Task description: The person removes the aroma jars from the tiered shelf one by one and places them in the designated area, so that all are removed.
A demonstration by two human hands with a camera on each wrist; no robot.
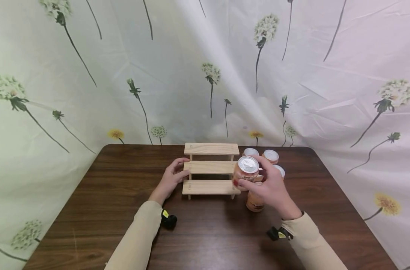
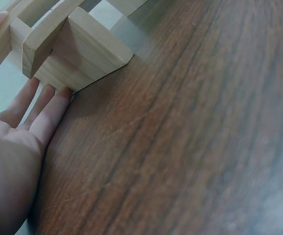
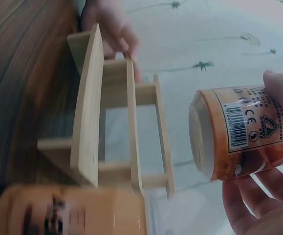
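Right hand (image 1: 270, 189) wrapped around an orange jar (image 1: 245, 171), fingers curled on its side, silver lid up, held in the air just off the right end of the wooden stepped rack (image 1: 210, 167). Left hand (image 1: 171, 178) against the rack's left end, fingers relaxed and straight along the side panel, thumb at the middle step.

Best to keep that left hand bracing the rack so nothing slides on the bench (image 1: 100, 195). Keep the jar upright, clear the step's front edge, set down flat. Mind the other jars (image 1: 264, 155) clustered right of the rack; elbow room looks tight there.
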